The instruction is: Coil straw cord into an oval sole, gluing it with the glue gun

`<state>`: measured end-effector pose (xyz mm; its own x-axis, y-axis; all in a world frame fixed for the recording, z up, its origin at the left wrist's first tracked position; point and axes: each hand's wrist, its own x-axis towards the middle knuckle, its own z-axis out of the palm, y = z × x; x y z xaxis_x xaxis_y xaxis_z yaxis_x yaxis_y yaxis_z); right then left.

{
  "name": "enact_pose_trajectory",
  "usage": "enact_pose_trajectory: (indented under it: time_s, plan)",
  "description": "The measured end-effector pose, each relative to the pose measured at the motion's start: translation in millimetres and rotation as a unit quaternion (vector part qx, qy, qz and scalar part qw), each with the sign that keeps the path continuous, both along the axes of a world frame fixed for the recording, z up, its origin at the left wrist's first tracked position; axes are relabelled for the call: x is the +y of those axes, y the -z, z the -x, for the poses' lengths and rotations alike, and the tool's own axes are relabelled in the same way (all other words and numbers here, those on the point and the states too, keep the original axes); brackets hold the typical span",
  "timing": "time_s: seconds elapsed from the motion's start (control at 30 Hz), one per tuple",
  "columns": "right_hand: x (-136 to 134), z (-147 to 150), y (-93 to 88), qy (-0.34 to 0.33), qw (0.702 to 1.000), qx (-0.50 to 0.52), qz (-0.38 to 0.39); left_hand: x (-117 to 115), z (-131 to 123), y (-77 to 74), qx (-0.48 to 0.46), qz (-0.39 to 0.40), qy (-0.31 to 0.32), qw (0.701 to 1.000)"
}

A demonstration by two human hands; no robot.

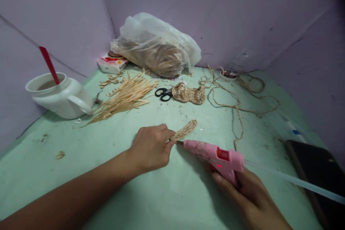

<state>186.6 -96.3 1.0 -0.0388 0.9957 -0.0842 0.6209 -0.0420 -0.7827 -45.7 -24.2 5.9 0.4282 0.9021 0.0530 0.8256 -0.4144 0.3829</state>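
Note:
My left hand point(151, 147) is closed, its fingers pinching the near end of a small woven jute piece point(185, 129) that lies on the pale green table point(129, 183). My right hand point(249, 196) grips the handle of a pink glue gun point(215, 155). The gun's nozzle tip touches the jute piece right beside my left fingertips. A clear glue stick point(296, 183) pokes out of the gun's back toward the right.
A larger coiled jute piece point(188, 94) and black scissors point(164, 93) lie farther back. Loose jute cord point(237, 104) trails to the right. A bundle of straw sticks point(126, 96), a white jug point(60, 96), a plastic bag point(157, 45) and a dark phone point(318, 172) surround them.

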Motion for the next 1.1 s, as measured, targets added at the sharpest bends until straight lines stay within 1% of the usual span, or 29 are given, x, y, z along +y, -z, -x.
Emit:
enact_pose_trajectory:
  time_s: [0.27, 0.47, 0.67, 0.87, 1.0, 1.1]
  plan:
    - [0.5, 1.9, -2.2, 0.004, 1.0, 0.002, -0.006, -0.1, -0.7, -1.0, 0.005, 0.002, -0.001, 1.0]
    - [-0.7, 0.7, -0.6, 0.006, 1.0, -0.02, 0.002, 0.6, -0.6, -1.0, 0.006, 0.002, -0.002, 1.0]
    - [-1.3, 1.2, 0.3, 0.009, 1.0, -0.005, 0.009, 0.2, -0.9, -1.0, 0.006, -0.001, 0.0, 1.0]
    - [-0.3, 4.0, -3.8, 0.016, 1.0, 0.009, 0.004, 0.4, -0.6, -0.9, 0.003, 0.003, 0.001, 1.0]
    - [0.2, 4.2, -4.2, 0.019, 1.0, 0.004, -0.004, 0.9, -0.7, -0.4, 0.003, 0.005, -0.001, 1.0]
    - [-0.2, 4.0, -3.3, 0.021, 1.0, -0.001, 0.003, 1.3, -1.1, -0.2, 0.001, 0.006, 0.0, 1.0]
